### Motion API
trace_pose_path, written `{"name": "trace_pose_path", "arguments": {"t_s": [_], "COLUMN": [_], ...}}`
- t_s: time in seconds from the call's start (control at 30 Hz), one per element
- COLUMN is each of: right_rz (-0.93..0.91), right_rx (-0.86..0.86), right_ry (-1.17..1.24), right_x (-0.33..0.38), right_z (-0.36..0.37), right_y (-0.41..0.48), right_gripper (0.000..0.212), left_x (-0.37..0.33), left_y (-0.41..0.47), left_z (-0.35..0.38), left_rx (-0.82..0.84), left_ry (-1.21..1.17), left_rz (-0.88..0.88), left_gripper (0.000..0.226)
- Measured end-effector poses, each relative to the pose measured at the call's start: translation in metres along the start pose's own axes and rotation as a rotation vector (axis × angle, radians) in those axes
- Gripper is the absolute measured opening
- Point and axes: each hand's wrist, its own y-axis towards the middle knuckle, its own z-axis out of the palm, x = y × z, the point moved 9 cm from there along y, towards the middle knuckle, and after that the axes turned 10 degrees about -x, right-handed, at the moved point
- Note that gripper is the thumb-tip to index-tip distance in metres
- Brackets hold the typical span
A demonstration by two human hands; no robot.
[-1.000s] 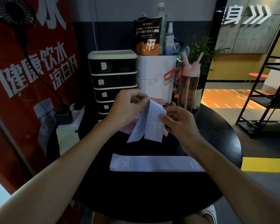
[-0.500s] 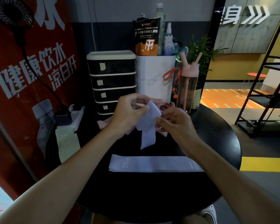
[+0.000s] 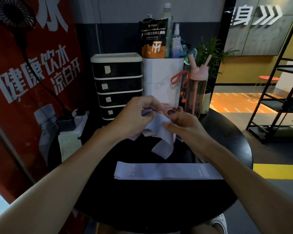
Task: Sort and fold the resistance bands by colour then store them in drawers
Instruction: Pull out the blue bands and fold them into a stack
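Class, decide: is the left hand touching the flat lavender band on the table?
Apart. Head view: left hand pinches the crumpled band; bare table separates it from the flat band.

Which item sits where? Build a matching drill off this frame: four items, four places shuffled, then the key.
Items
1. loose lilac band
2. flat lilac band
3. pale green band
4. pink-capped bottle

Places
A. at the left edge of the table, by the power strip
B. standing at the back, right of the white container
C. lifted off the table, pinched by the left hand and right hand
D. lying flat on the table, nearest the person

Pairs: 1-C, 2-D, 3-A, 4-B
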Motion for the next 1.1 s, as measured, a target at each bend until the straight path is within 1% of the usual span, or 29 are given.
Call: {"name": "trace_pose_path", "arguments": {"t_s": [0.1,0.2,0.3,0.33,0.43,0.57,0.73,0.8,0.9,0.97,1.03,1.1], "right_rz": [-0.011,-0.031,-0.06,-0.068,-0.083,-0.083,-0.128,-0.123,-0.14,-0.188,-0.154,-0.083], "right_rx": [-0.015,-0.017,-0.004,-0.004,-0.002,0.022,-0.005,0.001,0.02,0.028,0.077,0.142], "right_ry": [-0.063,-0.085,-0.107,-0.113,-0.101,-0.053,-0.136,-0.17,-0.27,-0.355,-0.364,-0.391], "right_x": [0.0,0.002,0.007,0.008,0.007,0.007,0.007,0.004,0.002,0.006,-0.002,-0.016], "right_z": [-0.003,-0.006,-0.007,-0.009,-0.016,-0.026,-0.042,-0.048,-0.051,-0.05,-0.05,-0.049], "right_y": [0.002,0.005,0.005,0.005,0.006,0.006,0.008,0.009,0.008,0.007,0.006,0.004], "right_gripper": [0.016,0.014,0.008,0.003,0.017,0.021,0.026,0.024,0.019,0.02,0.016,0.028], "left_x": [0.004,0.013,0.018,0.017,0.015,0.011,0.012,0.016,0.02,0.024,0.032,0.038], "left_y": [0.002,0.004,0.005,0.005,0.008,0.012,0.011,0.01,0.003,-0.004,-0.012,-0.017], "left_z": [-0.006,-0.011,-0.016,-0.02,-0.027,-0.036,-0.049,-0.053,-0.047,-0.04,-0.036,-0.034], "left_rx": [-0.028,-0.037,-0.069,-0.088,-0.118,-0.125,-0.112,-0.079,0.033,0.142,0.222,0.236], "left_ry": [0.188,0.299,0.387,0.392,0.376,0.354,0.299,0.297,0.332,0.375,0.423,0.457], "left_rz": [0.048,0.036,0.055,0.055,0.06,0.044,-0.001,-0.032,-0.047,-0.061,-0.071,-0.067], "left_gripper": [0.021,0.009,0.012,0.012,0.01,0.011,0.018,0.016,0.019,0.03,0.047,0.055]}}
